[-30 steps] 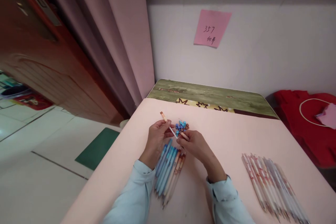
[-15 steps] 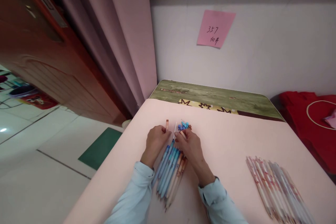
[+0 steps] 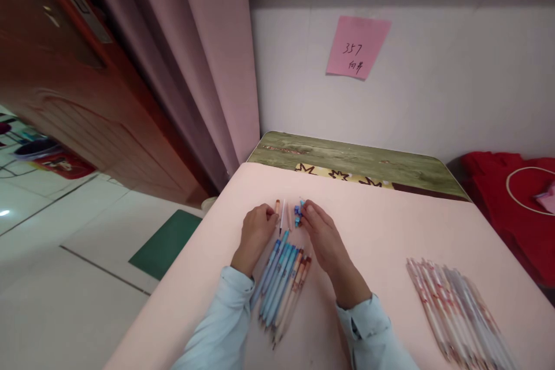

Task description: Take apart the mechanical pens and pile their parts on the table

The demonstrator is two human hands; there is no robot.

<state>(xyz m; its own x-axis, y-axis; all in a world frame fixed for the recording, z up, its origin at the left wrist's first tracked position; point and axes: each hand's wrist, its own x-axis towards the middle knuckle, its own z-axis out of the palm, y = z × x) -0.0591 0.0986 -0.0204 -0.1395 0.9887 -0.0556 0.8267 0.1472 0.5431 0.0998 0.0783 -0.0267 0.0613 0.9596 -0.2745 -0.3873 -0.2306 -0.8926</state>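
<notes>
Slim brown-tipped peach plastic pen piece (image 3: pixel 277 206) lies on the pale pink covered counter (image 3: pixel 368 243), upper middle, just past the left hand. Left to right: left hand (image 3: pixel 256 232), light blue sleeve, fingers bent and nearly together at the near end of that piece; pinching or only touching, can't tell. Next, thin white refill with dark tip (image 3: pixel 283 214), dark end toward the person, then pale peach tube (image 3: pixel 290 217), all roughly side by side with small gaps. Below them, row of slim blue and peach plastic pens (image 3: pixel 280 280), points toward the person. Right of the tube, small blue plastic caps (image 3: pixel 297 211), loose cluster. Right hand (image 3: pixel 319 234): fingers fairly straight, close together, curved over and beside the caps, hiding some; grip can't be told. Far right, well apart, row of clear and pink patterned pens (image 3: pixel 455 312)

Step in hand looks like lining up loose parts. To do it well: light fingertip contact, keep gaps so nothing overlaps, all parts parallel, steady the tube against rolling, avoid sweeping the caps or nudging the pen row with the wrists
</notes>
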